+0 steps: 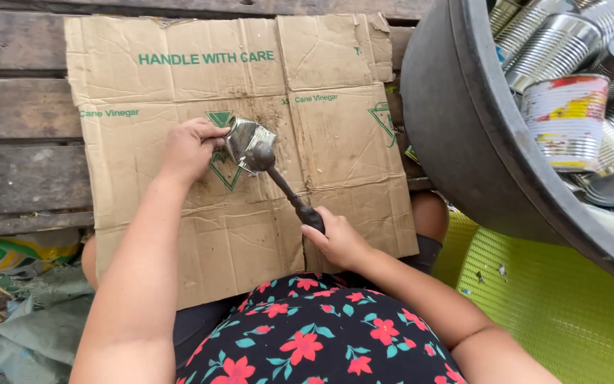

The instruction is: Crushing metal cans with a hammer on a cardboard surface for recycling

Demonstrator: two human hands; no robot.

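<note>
Squashed shiny silver tin can [249, 144] lay on the flat brown cardboard sheet [179, 178], which was spread over the old wooden planks [23, 128]. The left hand [190, 149] pinched its edge tight to keep it in place. The right hand [340, 240] was wrapped around the handle of the dark metal hammer [278, 181], and the hammer head sat right on the can. That can looked mostly flat already, maybe with a little more to go. Lots of round cans waited, not squashed, in the big grey tub [456, 142]
</note>
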